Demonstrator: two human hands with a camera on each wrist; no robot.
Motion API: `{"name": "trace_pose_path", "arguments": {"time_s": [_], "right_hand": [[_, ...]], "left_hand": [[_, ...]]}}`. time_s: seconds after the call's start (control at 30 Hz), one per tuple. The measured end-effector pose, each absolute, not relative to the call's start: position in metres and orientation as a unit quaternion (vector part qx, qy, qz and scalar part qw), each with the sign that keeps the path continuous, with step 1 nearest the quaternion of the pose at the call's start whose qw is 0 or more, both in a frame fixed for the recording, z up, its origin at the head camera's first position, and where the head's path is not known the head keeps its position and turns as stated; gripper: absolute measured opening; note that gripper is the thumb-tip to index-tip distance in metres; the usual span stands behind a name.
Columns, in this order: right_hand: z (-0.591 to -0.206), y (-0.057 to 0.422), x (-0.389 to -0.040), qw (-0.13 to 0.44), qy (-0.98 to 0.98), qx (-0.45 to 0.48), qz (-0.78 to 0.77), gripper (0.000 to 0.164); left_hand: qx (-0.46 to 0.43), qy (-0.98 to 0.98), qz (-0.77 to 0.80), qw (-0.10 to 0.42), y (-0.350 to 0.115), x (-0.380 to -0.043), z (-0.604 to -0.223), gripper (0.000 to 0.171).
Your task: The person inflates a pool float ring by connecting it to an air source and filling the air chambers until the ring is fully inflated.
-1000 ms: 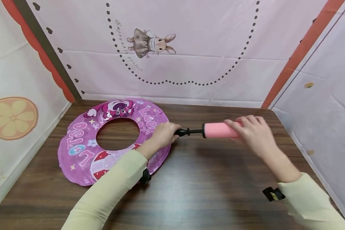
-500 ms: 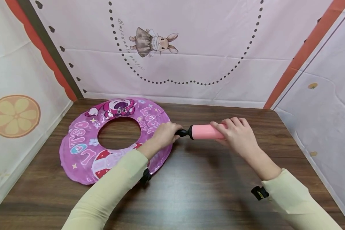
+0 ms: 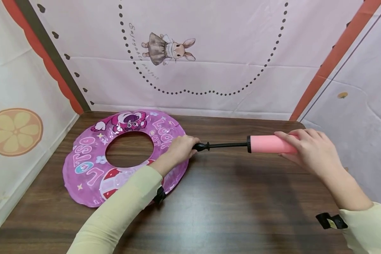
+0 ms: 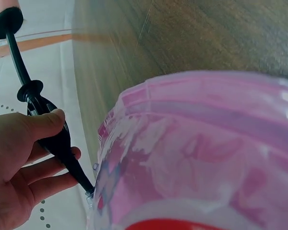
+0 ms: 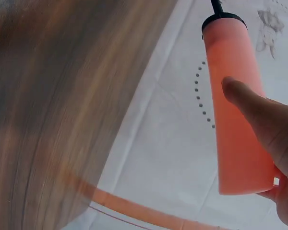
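A purple inflatable swim ring [image 3: 84, 158] with printed letters and a bear lies on the table, full but softly wrinkled at its edge. My left hand [image 3: 181, 147] pinches the black end piece [image 4: 57, 139] of a hand pump between thumb and fingers. Its narrow tip meets a clear valve [image 4: 90, 195] at the ring's side in the left wrist view. Wrapped around the pump's pink barrel [image 3: 266, 144] is my right hand [image 3: 314, 151], thumb along one side in the right wrist view. A long stretch of black rod [image 3: 228, 145] shows between barrel and end piece.
The dark wooden table [image 3: 209, 211] is bounded at the back by a pale cloth wall [image 3: 228, 42] with a printed rabbit. Cloth walls also stand at left and right. A black wrist strap piece [image 3: 331, 221] hangs by the right sleeve.
The right hand first pushed the barrel left until the rod nearly vanished, then drew it right, exposing more rod than before. The left hand stays at the ring's edge.
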State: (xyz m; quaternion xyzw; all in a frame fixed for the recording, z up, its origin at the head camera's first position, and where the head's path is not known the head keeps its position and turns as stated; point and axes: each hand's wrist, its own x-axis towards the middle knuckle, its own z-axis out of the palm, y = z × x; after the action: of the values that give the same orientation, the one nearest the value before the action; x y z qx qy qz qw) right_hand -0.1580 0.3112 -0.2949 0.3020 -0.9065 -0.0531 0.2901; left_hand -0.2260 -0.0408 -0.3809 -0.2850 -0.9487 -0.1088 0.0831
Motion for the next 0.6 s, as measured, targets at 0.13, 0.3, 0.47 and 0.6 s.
{"name": "trace_pose_path", "arguments": {"time_s": [0.13, 0.3, 0.47, 0.6], "right_hand": [[-0.301, 0.299, -0.163, 0.314, -0.891, 0.324, -0.053, 0.069], [-0.323, 0.255, -0.174, 0.336, -0.871, 0.353, -0.059, 0.059], [-0.337, 0.225, -0.182, 0.345, -0.866, 0.356, -0.064, 0.056], [-0.339, 0.219, -0.184, 0.350, -0.863, 0.359, -0.065, 0.055]], "left_hand": [[-0.286, -0.947, -0.110, 0.095, -0.042, -0.224, -0.380, 0.016], [-0.299, -0.943, -0.101, 0.105, -0.041, -0.221, -0.382, 0.016], [-0.293, -0.945, -0.098, 0.104, -0.041, -0.219, -0.386, 0.018], [-0.289, -0.946, -0.109, 0.102, -0.040, -0.218, -0.386, 0.020]]}}
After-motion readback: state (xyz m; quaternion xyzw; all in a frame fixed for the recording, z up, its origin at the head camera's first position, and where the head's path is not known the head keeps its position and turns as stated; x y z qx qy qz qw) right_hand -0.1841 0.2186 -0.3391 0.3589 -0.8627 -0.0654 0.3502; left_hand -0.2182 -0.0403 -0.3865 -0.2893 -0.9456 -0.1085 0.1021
